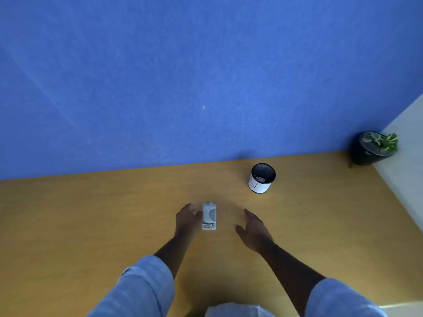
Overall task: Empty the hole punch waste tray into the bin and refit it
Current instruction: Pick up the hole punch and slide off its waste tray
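Note:
A small grey hole punch (209, 216) lies on the wooden desk (91, 213), its long side pointing away from me. My left hand (186, 219) is right beside its left edge, fingers touching or nearly touching it; I cannot tell whether they grip it. My right hand (253, 229) hovers open a short way to the punch's right, fingers spread, holding nothing. The bin (262, 178), a small white cylinder with a black mesh inside, stands behind and to the right of the punch with a few scraps in it. The waste tray is not separately visible.
A blue partition wall (206, 76) rises along the desk's far edge. A dark pot with a green-and-white plant (373, 147) sits in the far right corner, against a white side wall (407, 179). Something pale (235, 311) shows at the bottom edge.

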A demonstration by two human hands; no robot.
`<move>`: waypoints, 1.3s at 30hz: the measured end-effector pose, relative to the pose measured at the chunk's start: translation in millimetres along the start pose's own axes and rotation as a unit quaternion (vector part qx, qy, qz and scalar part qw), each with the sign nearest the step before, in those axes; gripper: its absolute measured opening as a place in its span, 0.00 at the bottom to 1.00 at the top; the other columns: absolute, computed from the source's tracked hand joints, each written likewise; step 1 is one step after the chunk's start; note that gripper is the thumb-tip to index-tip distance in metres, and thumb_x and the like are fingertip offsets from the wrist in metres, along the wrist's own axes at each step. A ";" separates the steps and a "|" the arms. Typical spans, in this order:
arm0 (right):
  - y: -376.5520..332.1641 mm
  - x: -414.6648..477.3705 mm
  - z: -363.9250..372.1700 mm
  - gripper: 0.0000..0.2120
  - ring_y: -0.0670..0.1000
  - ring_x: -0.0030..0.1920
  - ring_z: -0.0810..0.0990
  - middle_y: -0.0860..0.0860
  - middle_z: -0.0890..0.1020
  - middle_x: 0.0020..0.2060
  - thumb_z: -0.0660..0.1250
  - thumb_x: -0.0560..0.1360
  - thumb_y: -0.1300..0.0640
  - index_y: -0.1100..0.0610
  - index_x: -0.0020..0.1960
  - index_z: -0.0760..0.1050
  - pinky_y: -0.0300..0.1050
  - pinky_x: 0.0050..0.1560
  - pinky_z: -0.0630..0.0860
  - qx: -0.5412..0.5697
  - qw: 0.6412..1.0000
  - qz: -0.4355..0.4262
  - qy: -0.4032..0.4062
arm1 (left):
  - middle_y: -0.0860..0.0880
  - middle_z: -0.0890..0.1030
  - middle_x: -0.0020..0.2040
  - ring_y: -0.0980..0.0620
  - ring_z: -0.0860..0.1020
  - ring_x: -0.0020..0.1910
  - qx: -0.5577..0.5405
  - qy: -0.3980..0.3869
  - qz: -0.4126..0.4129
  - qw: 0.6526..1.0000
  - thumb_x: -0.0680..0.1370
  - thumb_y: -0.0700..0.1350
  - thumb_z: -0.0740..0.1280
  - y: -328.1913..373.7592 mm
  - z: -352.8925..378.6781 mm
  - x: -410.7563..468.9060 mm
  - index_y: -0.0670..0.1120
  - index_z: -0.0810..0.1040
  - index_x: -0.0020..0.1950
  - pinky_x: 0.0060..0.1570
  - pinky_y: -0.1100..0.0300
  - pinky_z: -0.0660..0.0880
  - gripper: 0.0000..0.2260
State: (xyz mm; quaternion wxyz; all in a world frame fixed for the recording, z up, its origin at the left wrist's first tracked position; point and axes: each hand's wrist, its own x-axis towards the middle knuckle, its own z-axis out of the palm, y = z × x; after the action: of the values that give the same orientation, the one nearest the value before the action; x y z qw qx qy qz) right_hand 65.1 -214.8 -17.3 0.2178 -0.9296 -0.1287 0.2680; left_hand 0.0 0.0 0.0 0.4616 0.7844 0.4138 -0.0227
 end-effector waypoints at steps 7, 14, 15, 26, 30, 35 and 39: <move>12.0 1.3 4.0 0.41 0.57 0.83 0.63 0.55 0.62 0.85 0.68 0.82 0.45 0.59 0.86 0.52 0.49 0.79 0.63 0.045 0.997 0.023 -0.051 | 0.41 0.88 0.56 0.40 0.86 0.56 0.010 -0.021 -0.052 0.998 0.80 0.43 0.72 18.0 8.7 14.3 0.40 0.86 0.58 0.57 0.50 0.84 0.11; 19.9 6.3 10.4 0.41 0.57 0.83 0.63 0.54 0.62 0.85 0.68 0.82 0.46 0.58 0.86 0.53 0.50 0.79 0.64 0.049 0.998 0.016 -0.046 | 0.38 0.87 0.58 0.40 0.87 0.53 -0.034 -0.034 -0.098 0.994 0.80 0.37 0.72 17.3 23.4 25.7 0.41 0.86 0.61 0.56 0.46 0.87 0.10; 20.1 6.8 11.9 0.41 0.57 0.83 0.63 0.54 0.62 0.85 0.68 0.82 0.46 0.58 0.86 0.53 0.50 0.79 0.64 0.050 0.998 0.017 -0.044 | 0.37 0.87 0.58 0.38 0.87 0.55 -0.040 -0.038 -0.104 0.993 0.80 0.36 0.72 17.1 24.1 26.1 0.40 0.86 0.62 0.57 0.43 0.87 0.11; 9.3 5.8 -9.2 0.24 0.57 0.59 0.83 0.59 0.81 0.69 0.65 0.83 0.51 0.58 0.76 0.74 0.47 0.56 0.79 0.300 0.950 0.090 -0.007 | 0.38 0.87 0.51 0.43 0.88 0.46 -0.164 -0.133 -0.078 0.974 0.80 0.32 0.73 37.3 12.0 -4.9 0.35 0.84 0.64 0.40 0.52 0.86 0.13; -17.8 -4.7 -24.9 0.22 0.67 0.63 0.84 0.67 0.85 0.60 0.60 0.86 0.45 0.62 0.66 0.79 0.60 0.69 0.78 0.576 0.801 0.150 -0.066 | 0.44 0.90 0.43 0.50 0.90 0.39 -0.211 -0.160 -0.033 0.964 0.79 0.33 0.74 49.5 -1.6 -30.2 0.39 0.86 0.61 0.35 0.58 0.85 0.11; -36.2 -19.5 -32.0 0.32 0.62 0.53 0.88 0.63 0.87 0.59 0.51 0.87 0.38 0.60 0.66 0.83 0.57 0.52 0.83 0.707 0.681 0.094 -0.164 | 0.49 0.89 0.38 0.50 0.89 0.40 -0.221 -0.175 0.011 0.959 0.80 0.34 0.74 66.3 -11.9 -62.3 0.45 0.87 0.56 0.40 0.55 0.86 0.09; -50.8 -30.1 -36.5 0.26 0.55 0.36 0.82 0.58 0.86 0.47 0.60 0.80 0.36 0.55 0.55 0.87 0.45 0.33 0.73 0.751 0.624 0.057 -0.209 | 0.48 0.89 0.37 0.48 0.89 0.38 -0.211 -0.167 0.026 0.963 0.80 0.34 0.74 76.2 -19.6 -84.2 0.48 0.88 0.53 0.37 0.55 0.86 0.09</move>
State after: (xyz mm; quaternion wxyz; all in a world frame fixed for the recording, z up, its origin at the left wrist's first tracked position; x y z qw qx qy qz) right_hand 54.3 -193.5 47.9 0.7918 -0.3678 0.1285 0.4704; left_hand -11.0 -56.0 100.2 0.6796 0.6645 0.3062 -0.0534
